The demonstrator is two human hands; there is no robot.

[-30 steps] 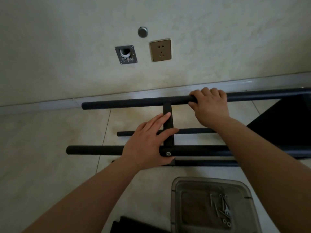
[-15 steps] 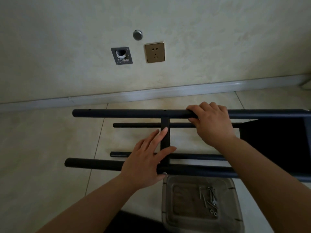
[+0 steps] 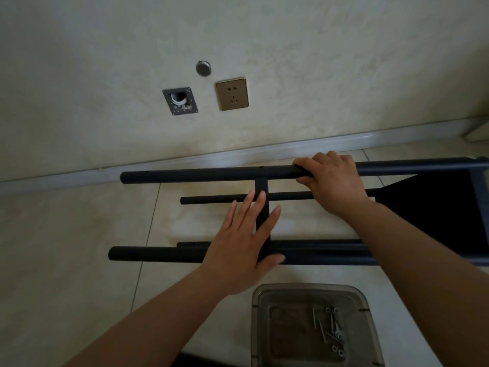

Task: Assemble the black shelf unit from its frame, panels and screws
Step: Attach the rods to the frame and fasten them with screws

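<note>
Tiled floor [image 3: 66, 260] carries black frame [image 3: 206, 172] and screw tub [image 3: 307, 290].

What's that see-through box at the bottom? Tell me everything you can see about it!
The clear plastic tub sits on the pale floor tiles, just in front of the black frame and near the person's arms. It looks smoky grey and see-through, with rounded corners and a raised rim. It is open on top. Inside, toward its right side, lies a loose little heap of silver screws. Neither hand touches it.
</note>
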